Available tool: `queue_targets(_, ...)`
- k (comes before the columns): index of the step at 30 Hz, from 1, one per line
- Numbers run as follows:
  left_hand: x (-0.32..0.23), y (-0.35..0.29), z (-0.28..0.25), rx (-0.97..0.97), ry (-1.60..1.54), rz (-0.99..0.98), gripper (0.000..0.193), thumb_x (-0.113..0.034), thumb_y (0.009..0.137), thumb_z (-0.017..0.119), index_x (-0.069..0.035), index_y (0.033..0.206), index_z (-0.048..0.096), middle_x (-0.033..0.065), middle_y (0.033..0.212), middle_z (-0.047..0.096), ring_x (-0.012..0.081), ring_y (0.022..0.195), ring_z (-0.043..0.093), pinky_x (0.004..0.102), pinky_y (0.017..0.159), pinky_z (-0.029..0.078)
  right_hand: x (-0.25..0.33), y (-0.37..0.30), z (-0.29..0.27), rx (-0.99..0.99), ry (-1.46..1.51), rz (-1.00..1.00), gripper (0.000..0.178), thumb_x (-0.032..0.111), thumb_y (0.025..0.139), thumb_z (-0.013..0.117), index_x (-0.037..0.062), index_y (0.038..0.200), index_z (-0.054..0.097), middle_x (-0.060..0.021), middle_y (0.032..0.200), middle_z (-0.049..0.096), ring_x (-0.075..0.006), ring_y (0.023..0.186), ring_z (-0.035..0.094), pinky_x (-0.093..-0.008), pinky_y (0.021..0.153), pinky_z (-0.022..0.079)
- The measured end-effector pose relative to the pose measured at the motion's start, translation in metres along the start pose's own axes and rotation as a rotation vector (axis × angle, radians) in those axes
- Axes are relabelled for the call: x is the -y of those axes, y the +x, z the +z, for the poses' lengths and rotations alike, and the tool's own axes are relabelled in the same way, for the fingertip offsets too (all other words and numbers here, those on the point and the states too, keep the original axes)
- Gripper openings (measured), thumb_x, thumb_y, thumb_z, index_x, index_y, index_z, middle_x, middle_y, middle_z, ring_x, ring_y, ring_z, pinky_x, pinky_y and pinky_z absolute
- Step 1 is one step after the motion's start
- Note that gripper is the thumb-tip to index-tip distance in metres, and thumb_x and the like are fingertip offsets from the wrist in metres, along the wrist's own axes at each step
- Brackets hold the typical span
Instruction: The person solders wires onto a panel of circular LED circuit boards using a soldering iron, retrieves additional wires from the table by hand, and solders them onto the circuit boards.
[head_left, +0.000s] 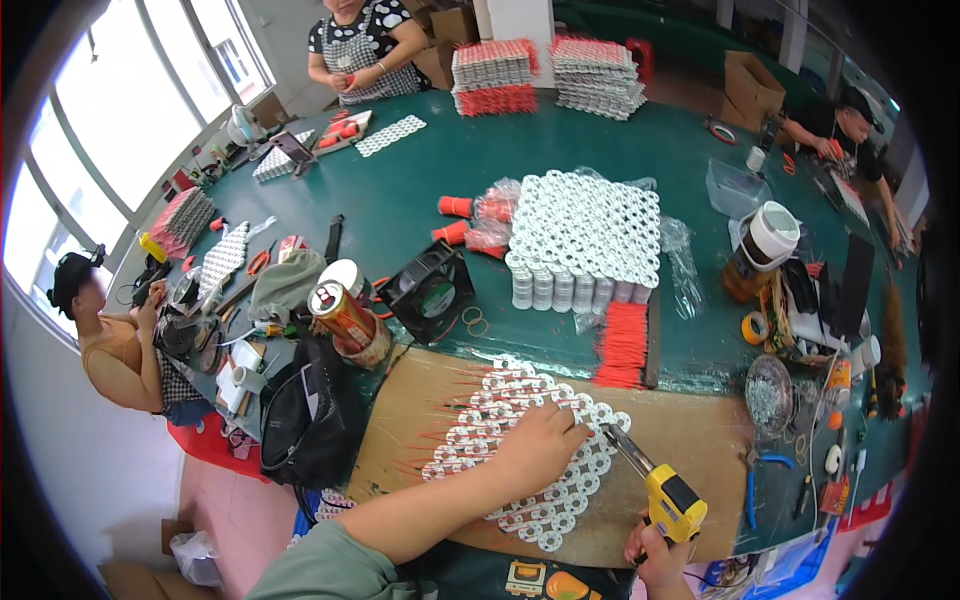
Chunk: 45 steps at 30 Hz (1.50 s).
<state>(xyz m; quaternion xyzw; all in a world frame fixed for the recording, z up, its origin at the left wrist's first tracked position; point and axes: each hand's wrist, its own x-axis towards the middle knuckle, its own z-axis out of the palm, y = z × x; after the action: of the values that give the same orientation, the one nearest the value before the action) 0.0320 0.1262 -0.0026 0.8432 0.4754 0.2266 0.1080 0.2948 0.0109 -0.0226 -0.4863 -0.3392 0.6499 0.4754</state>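
Note:
A slanted sheet of round white ring-shaped discs, joined edge to edge, lies on a brown board. Thin red wires stick out along its left side. Over the middle of the sheet is my left hand, its fingers bent and closed together on the discs; whatever they pinch is too small to make out. My right hand grips the handle of a yellow and black soldering gun. The gun's long metal tip points up and left, reaching the sheet's right edge close to my left fingertips.
Behind the board stands a stack of white disc sheets beside a bundle of red wires. A black fan, a can and a black bag sit left. Right are a metal bowl and blue-handled pliers. Several people work around the table.

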Motion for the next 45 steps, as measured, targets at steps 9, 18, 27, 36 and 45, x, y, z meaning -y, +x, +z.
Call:
queue_targets(9,-0.002,-0.003,0.002,-0.011,-0.018,-0.023,0.031,-0.006,0.077,0.060,-0.006,0.106,0.068,0.0096,0.094,0.062,0.0296,0.094,0.058,0.0396,0.084,0.048,0.001,-0.001,0.001,0.030,-0.101,-0.100,0.024,0.014,0.096,0.063,0.0014,0.115,0.055,-0.0010,0.066,0.051,-0.0089,0.048,0.045,-0.0241,0.044,0.042)
queue_targets(18,0.004,-0.001,0.001,-0.007,-0.008,-0.001,0.031,-0.007,0.077,0.060,-0.006,0.107,0.068,0.0096,0.094,0.061,0.0295,0.094,0.058,0.0396,0.084,0.048,-0.010,0.003,-0.004,0.043,-0.120,-0.102,0.024,0.019,0.097,0.061,0.0032,0.113,0.054,-0.0005,0.064,0.049,-0.0084,0.048,0.043,-0.0233,0.044,0.039)
queue_targets(27,0.000,-0.008,0.004,-0.031,0.005,-0.024,0.030,-0.007,0.077,0.061,-0.006,0.106,0.069,0.0091,0.095,0.061,0.0291,0.093,0.059,0.0395,0.083,0.048,-0.002,0.002,0.000,0.104,-0.054,-0.110,0.028,0.018,0.098,0.060,0.0021,0.119,0.050,-0.0005,0.067,0.048,-0.0086,0.051,0.042,-0.0228,0.046,0.038)
queue_targets(36,0.004,0.002,0.015,0.026,-0.088,0.025,0.026,-0.004,0.078,0.058,-0.004,0.101,0.069,0.0145,0.088,0.062,0.0333,0.091,0.059,0.0453,0.082,0.047,0.010,-0.002,0.002,0.030,-0.201,-0.057,0.014,0.014,0.092,0.065,0.0069,0.102,0.058,0.0003,0.069,0.056,-0.0084,0.059,0.052,-0.0256,0.053,0.043)
queue_targets(45,0.006,0.007,0.007,-0.130,-0.001,0.020,0.010,-0.003,0.078,0.066,-0.006,0.087,0.070,0.0120,0.085,0.061,0.0331,0.083,0.058,0.0442,0.076,0.047,0.046,-0.004,0.020,0.063,-0.364,0.102,0.047,0.032,0.094,0.069,0.0013,0.128,0.057,-0.0080,0.109,0.065,-0.0147,0.101,0.057,-0.0324,0.092,0.047)
